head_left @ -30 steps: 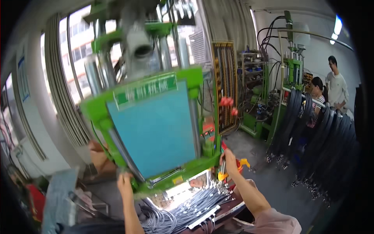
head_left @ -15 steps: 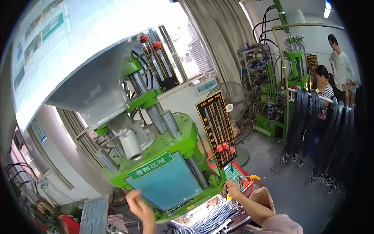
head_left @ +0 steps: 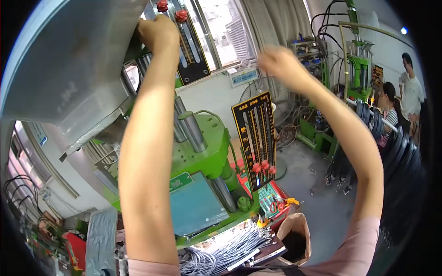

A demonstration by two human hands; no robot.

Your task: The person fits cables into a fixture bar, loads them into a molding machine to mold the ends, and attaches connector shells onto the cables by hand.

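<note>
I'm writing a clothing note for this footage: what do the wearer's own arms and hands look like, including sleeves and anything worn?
The left hand and right hand wear no gloves. Both forearms are bare, with no watch or bracelet visible. The pale pink sleeves are short. The right hand is blurred, so rings can't be ruled out.

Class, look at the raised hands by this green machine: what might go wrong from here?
The left hand is close to the grey hopper and the upper slotted panel, so it might knock an edge or a red knob. Below, loose grey cables lie in a tangled heap; a lowered arm could snag them.
</note>
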